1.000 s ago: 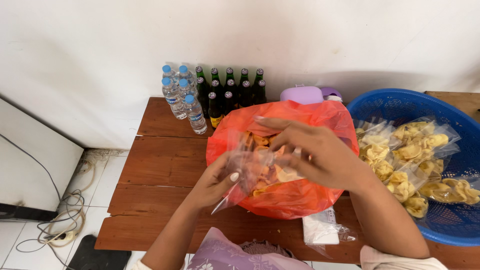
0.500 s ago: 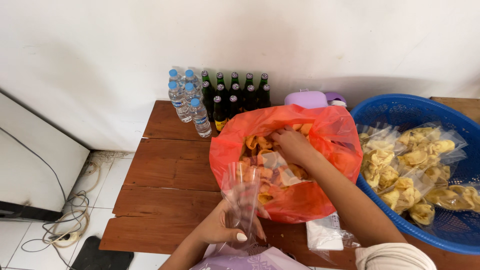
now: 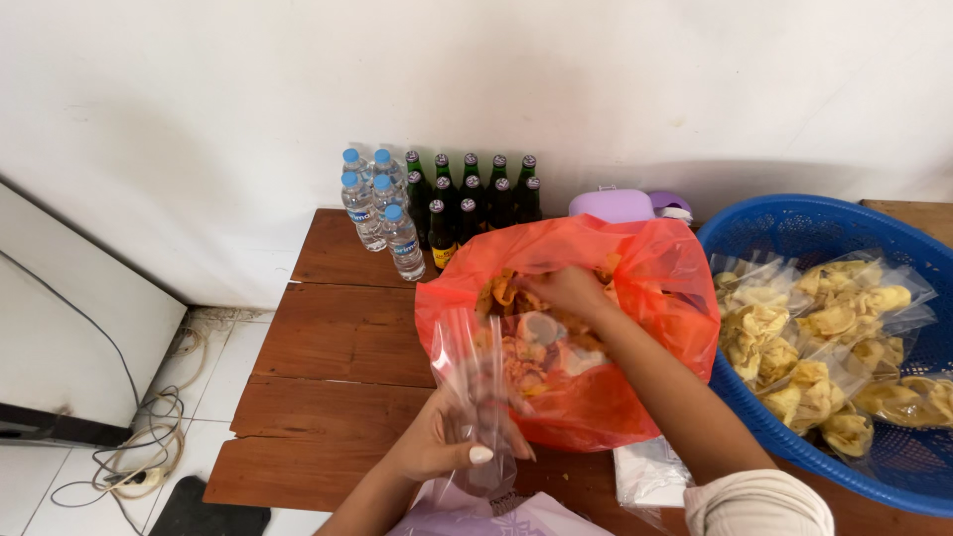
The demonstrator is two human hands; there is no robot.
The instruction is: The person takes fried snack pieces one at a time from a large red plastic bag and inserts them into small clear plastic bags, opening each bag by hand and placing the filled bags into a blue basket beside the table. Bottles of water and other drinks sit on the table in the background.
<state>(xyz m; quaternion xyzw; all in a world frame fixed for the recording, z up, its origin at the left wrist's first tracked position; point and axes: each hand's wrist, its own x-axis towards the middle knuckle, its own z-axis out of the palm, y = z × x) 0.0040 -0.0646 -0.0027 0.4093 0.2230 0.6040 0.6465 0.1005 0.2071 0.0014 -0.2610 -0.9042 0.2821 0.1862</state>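
5 water bottles (image 3: 382, 211) and dark glass bottles (image 3: 475, 197) stand at the table's (image 3: 328, 337) back edge. The left hand (image 3: 442, 445) pinches a small clear bag (image 3: 475, 392) upright. The right hand (image 3: 568, 293) reaches into the orange bag (image 3: 635, 298), curled around crackers (image 3: 516, 337). A blue basket (image 3: 794, 223) holds packed bags.

view: we have one head camera only | angle: steeply down and forward over the bench (image 3: 338, 337) | facing: white wall (image 3: 596, 79) at top | range: close, our forearms enter from the bottom edge | overlap: no second view
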